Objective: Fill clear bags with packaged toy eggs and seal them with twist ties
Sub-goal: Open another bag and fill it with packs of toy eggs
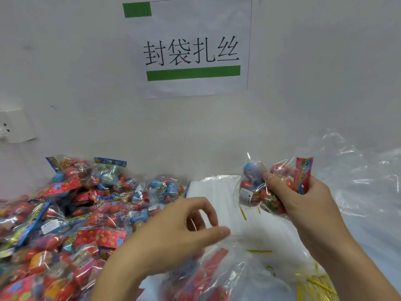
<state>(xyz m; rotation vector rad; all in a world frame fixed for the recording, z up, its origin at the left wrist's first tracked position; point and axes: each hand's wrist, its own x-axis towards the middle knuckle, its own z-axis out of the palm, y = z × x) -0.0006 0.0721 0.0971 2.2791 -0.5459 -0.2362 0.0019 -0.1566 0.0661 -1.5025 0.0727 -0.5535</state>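
Observation:
My right hand (303, 198) grips two packs of toy eggs (258, 187), red and blue eggs in clear wrap with a red header card, held up above the table. My left hand (184, 231) hovers lower at centre with fingers loosely curled, over the mouth of a clear bag (219, 276) that holds red egg packs; whether it pinches the bag's film I cannot tell. A flat stack of clear bags (214, 187) lies behind. Yellow twist ties (314, 283) lie at the lower right.
A big heap of egg packs (65, 213) fills the left of the table. Crumpled clear plastic (358, 174) sits at the right. A white wall with a paper sign (191, 51) stands behind, with a socket (15, 127) at left.

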